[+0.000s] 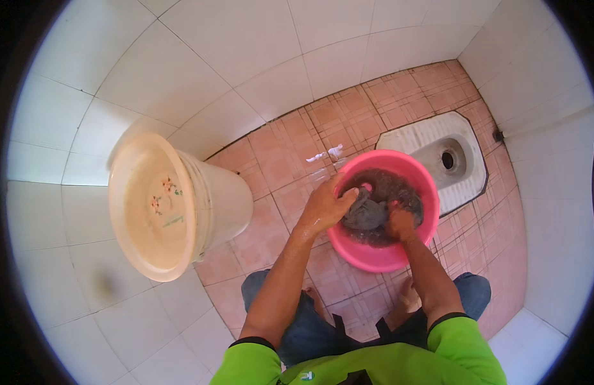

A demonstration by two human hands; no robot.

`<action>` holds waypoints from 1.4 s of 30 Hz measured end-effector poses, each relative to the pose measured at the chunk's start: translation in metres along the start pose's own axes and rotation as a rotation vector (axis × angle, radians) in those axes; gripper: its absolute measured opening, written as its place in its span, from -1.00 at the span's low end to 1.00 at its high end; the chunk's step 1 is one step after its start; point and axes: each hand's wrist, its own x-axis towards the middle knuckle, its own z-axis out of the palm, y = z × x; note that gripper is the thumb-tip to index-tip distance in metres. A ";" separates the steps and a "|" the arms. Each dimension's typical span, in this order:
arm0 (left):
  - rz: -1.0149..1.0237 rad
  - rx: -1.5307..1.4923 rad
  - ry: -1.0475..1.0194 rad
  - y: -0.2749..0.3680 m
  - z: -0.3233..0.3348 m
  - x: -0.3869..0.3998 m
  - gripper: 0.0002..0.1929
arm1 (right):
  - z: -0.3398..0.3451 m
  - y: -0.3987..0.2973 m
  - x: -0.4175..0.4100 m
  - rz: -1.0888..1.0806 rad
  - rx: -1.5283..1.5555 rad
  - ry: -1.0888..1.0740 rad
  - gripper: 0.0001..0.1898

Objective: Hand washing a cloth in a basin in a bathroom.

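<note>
A pink plastic basin (359,259) holds murky dark water and a soaked grey cloth (367,214). My left hand (328,202) grips the basin's left rim, its thumb reaching inside over the cloth's edge. My right hand (402,222) is partly in the water, with its fingers closed on the wet cloth at the right; the fingertips are hidden. Small pink patches show between the grey folds, and I cannot tell whether they are fabric or basin.
Behind the basin to the right, a white ceramic squat toilet (429,149) is set into the pink tiled floor (297,144). A cream bucket (225,202) stands at left, topped by a flower-patterned basin (138,216). White tiled walls (258,57) close in around. Water glistens beside the pink basin.
</note>
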 end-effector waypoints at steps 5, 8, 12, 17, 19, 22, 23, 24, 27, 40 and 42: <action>0.185 0.148 -0.158 -0.045 0.008 0.008 -0.28 | -0.085 -0.064 -0.024 -0.348 0.243 -0.663 -0.52; 0.348 0.179 -0.403 -0.029 0.030 0.002 -0.19 | -0.161 -0.074 -0.034 -0.460 0.442 -0.515 -0.49; 0.344 0.184 -0.460 -0.019 0.037 0.002 -0.41 | -0.220 -0.081 -0.048 -0.350 0.707 -0.454 -0.53; 0.420 0.268 -0.231 -0.003 0.032 -0.003 -0.71 | -0.211 -0.096 -0.063 -0.405 0.270 -0.220 -0.58; 0.460 0.106 -0.189 0.006 0.035 -0.009 -0.72 | -0.194 -0.098 -0.057 -0.418 0.384 -0.192 -0.62; 0.326 0.134 -0.172 0.021 0.024 -0.013 -0.69 | -0.196 -0.095 -0.047 -0.394 0.606 -0.175 -0.69; 0.322 0.135 -0.172 0.021 0.022 -0.013 -0.69 | -0.202 -0.095 -0.045 -0.353 0.713 -0.184 -0.72; 0.371 0.054 -0.146 0.022 0.021 -0.014 -0.69 | -0.206 -0.096 -0.043 -0.356 0.716 -0.189 -0.72; 0.418 -0.135 -0.110 0.018 0.016 -0.012 -0.70 | -0.221 -0.097 -0.041 -0.397 0.833 -0.081 -0.73; 0.099 -0.295 -0.142 -0.011 0.030 -0.008 -0.78 | -0.235 -0.081 -0.051 -0.280 1.129 -0.050 -0.68; 0.216 -0.239 -0.192 -0.005 0.029 -0.012 -0.77 | -0.237 -0.083 -0.053 -0.255 1.137 -0.052 -0.67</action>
